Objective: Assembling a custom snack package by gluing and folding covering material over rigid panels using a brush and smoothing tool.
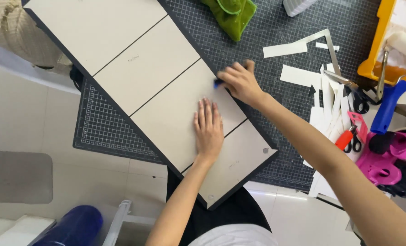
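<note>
**Flat palm on the board, blue tool at its edge**

Far left, a blue cylinder (75,226) lay low by the floor, well clear of the action. Moving in, the dark gridded cutting mat (102,127) covered the counter, and across it ran the long beige board (157,86), angled from upper left to lower right, dark-edged and crossed by thin lines into panels. And there was the left hand (208,130), spread flat, fingers straight and close together, pressing on the board's third panel, gripping nothing. Just up and right, the right hand (240,83) sat curled at the board's right edge, fingers closed around a small blue tool (218,83), only its tip showing, touching the board there. Above, a green cloth (232,13) lay bunched on the mat. Further right, white strips (326,100) were scattered beside a metal square (330,50). Then red-handled scissors (349,136), pink plastic pieces (385,159), and a blue-handled paint roller (394,77) resting in a yellow tray (376,50) at the far right.
</note>
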